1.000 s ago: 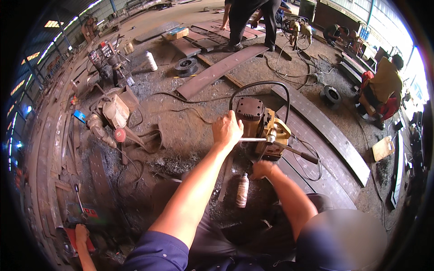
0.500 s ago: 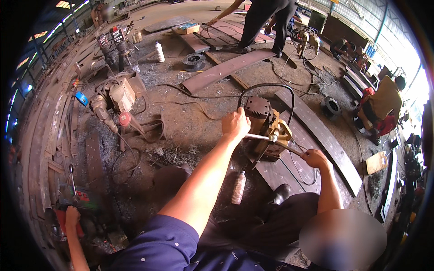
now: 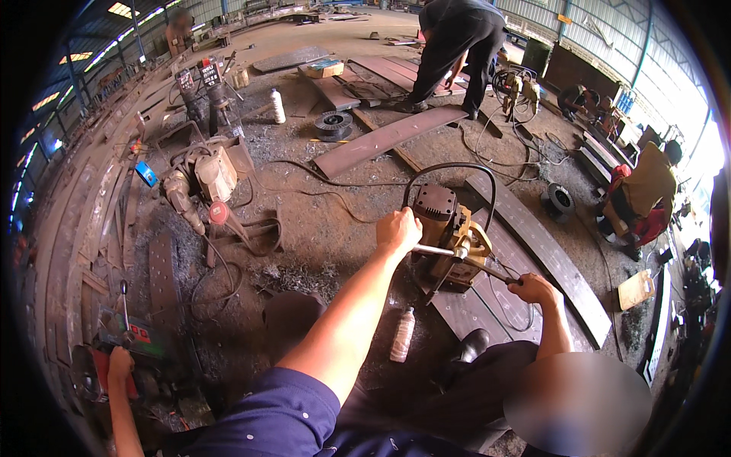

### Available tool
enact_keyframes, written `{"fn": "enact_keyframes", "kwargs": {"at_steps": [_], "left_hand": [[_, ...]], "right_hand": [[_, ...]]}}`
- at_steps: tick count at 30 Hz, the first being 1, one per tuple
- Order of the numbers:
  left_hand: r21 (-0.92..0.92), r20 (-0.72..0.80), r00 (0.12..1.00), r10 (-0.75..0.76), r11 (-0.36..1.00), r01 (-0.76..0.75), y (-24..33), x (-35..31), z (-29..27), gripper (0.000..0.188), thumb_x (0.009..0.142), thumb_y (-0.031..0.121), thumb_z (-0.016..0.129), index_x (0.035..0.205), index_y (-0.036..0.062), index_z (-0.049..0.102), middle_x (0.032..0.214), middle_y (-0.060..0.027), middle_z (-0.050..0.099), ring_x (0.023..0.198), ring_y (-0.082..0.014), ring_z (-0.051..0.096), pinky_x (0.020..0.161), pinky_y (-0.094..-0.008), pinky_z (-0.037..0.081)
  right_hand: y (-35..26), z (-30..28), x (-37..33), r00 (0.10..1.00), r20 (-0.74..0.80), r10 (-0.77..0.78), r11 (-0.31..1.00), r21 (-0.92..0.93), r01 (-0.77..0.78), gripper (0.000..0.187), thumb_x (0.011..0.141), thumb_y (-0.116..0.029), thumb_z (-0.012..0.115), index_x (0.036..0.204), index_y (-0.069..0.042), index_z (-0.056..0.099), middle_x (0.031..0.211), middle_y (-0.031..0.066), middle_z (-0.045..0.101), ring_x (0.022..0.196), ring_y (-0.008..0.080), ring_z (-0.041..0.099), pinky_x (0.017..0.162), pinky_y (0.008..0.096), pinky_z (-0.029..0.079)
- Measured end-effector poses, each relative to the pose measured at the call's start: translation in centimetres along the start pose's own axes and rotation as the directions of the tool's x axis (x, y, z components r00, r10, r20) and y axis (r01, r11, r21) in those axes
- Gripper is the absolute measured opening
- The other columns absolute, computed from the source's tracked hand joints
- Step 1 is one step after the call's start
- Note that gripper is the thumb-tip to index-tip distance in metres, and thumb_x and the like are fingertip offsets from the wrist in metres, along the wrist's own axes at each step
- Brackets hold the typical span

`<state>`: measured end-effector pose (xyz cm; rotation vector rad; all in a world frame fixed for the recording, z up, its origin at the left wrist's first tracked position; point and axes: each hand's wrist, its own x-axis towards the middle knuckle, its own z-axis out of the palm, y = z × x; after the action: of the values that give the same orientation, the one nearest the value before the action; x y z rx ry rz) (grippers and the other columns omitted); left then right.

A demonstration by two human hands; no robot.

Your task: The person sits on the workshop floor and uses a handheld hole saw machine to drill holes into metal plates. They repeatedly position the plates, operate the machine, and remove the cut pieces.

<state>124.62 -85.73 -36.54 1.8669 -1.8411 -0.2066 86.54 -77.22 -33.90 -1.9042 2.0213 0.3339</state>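
A magnetic drill (image 3: 435, 204) with a dark ribbed motor housing and yellowish body stands upright on a drilled steel plate (image 3: 487, 314). My left hand (image 3: 399, 231) is closed at the end of its silver feed handle (image 3: 435, 250), beside the motor. My right hand (image 3: 534, 289) is wrapped round the outer end of another handle arm (image 3: 487, 270), right of the hub. A black cable (image 3: 493, 183) loops above the drill. A plastic bottle (image 3: 402, 335) stands nearer to me, left of the plate. The drill bit's tip is hard to make out.
A second drilling machine (image 3: 217, 174) lies at left among cables and metal shavings (image 3: 304, 280). At lower left, another person's hand (image 3: 120, 362) touches a red-and-green machine. Curved steel plates (image 3: 544, 247), a wire spool (image 3: 560, 201) and a crouching person (image 3: 643, 190) are at right; someone bends over plates behind.
The whole view has shifted slightly downward. Both my hands keep their hold on the drill's handle arms, with little visible turning. The person at the back has moved a little.
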Motion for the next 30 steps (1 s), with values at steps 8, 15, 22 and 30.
{"fn": "enact_keyframes", "kwargs": {"at_steps": [8, 15, 22, 30], "left_hand": [[-0.019, 0.018, 1.000, -0.011, 1.000, 0.011, 0.1, -0.1, 0.0, 0.030, 0.095, 0.032, 0.063, 0.094, 0.0027, 0.072, 0.089, -0.0219, 0.076, 0.086, -0.0409, 0.075, 0.077, -0.0496, 0.061], [-0.018, 0.005, 1.000, -0.022, 1.000, 0.022, -0.2, -0.1, 0.2, 0.030, 0.094, 0.032, 0.063, 0.094, 0.0037, 0.073, 0.088, -0.0217, 0.076, 0.084, -0.0416, 0.075, 0.076, -0.0502, 0.061], [-0.029, 0.011, 1.000, -0.007, 1.000, 0.007, -0.4, 0.0, 0.4, 0.031, 0.094, 0.032, 0.062, 0.091, 0.0038, 0.073, 0.088, -0.0220, 0.075, 0.084, -0.0419, 0.075, 0.076, -0.0506, 0.061], [-0.014, 0.006, 1.000, -0.029, 0.999, 0.029, -0.3, 0.0, 0.7, 0.030, 0.094, 0.032, 0.062, 0.092, 0.0039, 0.073, 0.088, -0.0223, 0.075, 0.085, -0.0425, 0.075, 0.077, -0.0504, 0.061]], "right_hand": [[0.4, 0.0, 0.0, 1.000, 0.003, -0.005, 1.000, 0.011, 0.005, 0.056, 0.093, -0.055, 0.065, 0.108, -0.002, 0.075, 0.100, 0.0216, 0.075, 0.098, 0.0353, 0.072, 0.087, 0.0461, 0.054], [-0.7, -1.0, -0.6, 0.998, 0.053, 0.033, 0.999, -0.012, -0.033, 0.054, 0.094, -0.053, 0.065, 0.113, -0.004, 0.074, 0.112, 0.0212, 0.074, 0.110, 0.0347, 0.071, 0.094, 0.0460, 0.054], [-0.3, -0.4, -0.7, 1.000, -0.028, 0.006, 1.000, 0.014, -0.005, 0.052, 0.092, -0.052, 0.066, 0.105, -0.002, 0.076, 0.097, 0.0209, 0.075, 0.094, 0.0354, 0.072, 0.085, 0.0458, 0.054], [0.5, 0.0, 0.0, 0.999, -0.031, -0.010, 1.000, 0.004, 0.010, 0.054, 0.090, -0.055, 0.067, 0.104, -0.003, 0.076, 0.098, 0.0206, 0.075, 0.096, 0.0356, 0.072, 0.086, 0.0460, 0.054]]}}
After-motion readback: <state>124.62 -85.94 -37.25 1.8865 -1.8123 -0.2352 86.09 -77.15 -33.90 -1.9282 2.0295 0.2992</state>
